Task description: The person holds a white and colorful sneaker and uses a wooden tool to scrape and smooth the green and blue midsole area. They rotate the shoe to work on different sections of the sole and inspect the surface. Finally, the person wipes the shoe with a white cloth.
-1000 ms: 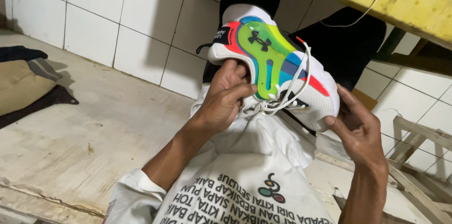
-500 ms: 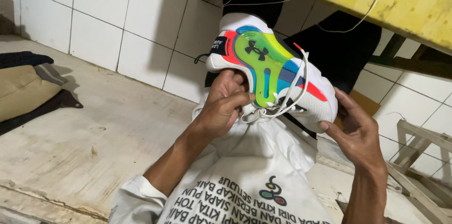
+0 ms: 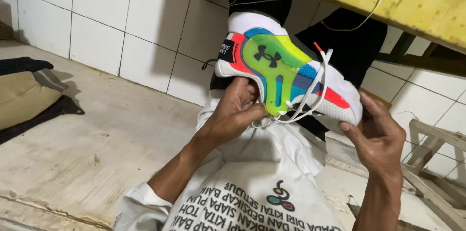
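Both hands, left (image 3: 236, 109) and right (image 3: 378, 136), hold one sneaker (image 3: 286, 78), sole up

Concrete floor (image 3: 111, 148), pale grey-beige, stained and scuffed, with a crack line running along the near lower-left edge. It meets a white tiled wall (image 3: 121, 27) at the back. On the floor at far left: a tan cushion (image 3: 22, 97) lying on dark cloth (image 3: 53, 112), which spreads out beneath it toward the right; another dark piece sits at the cushion's top edge. At lower right a pale wooden frame (image 3: 437, 163) stands on the floor, close to the tiled wall there.
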